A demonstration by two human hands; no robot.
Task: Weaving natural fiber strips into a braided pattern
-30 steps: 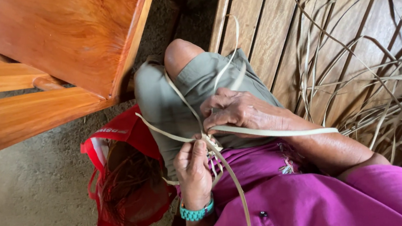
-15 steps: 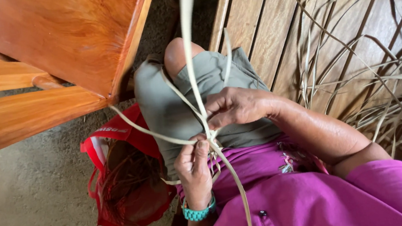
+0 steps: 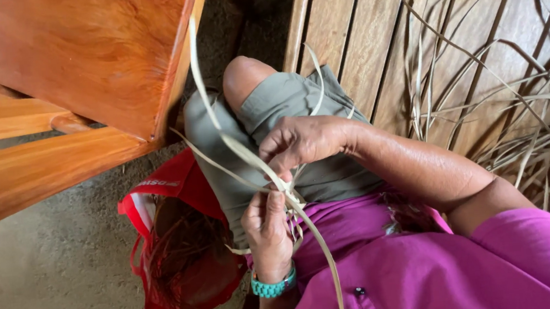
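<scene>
1. Since half a second ago, the long pale strip [image 3: 205,94] is leaning more to the left, and the right hand [image 3: 304,141] is sitting a little lower and closer to the crossing.
2. The right hand's fingers are pinching together on the strips where they cross [image 3: 285,190], just above the lap.
3. The left hand [image 3: 268,232], with a teal bracelet [image 3: 273,287], is pressing its thumb on the same crossing from below, fingers closed on it.
4. The long strip is running up and left from the fingers; the right hand is nearer to its free length.
5. Around them: grey shorts [image 3: 284,106], a red bag [image 3: 177,251], a wooden chair [image 3: 77,59], loose dry strips [image 3: 519,104] on the wooden slats [image 3: 357,25].
</scene>
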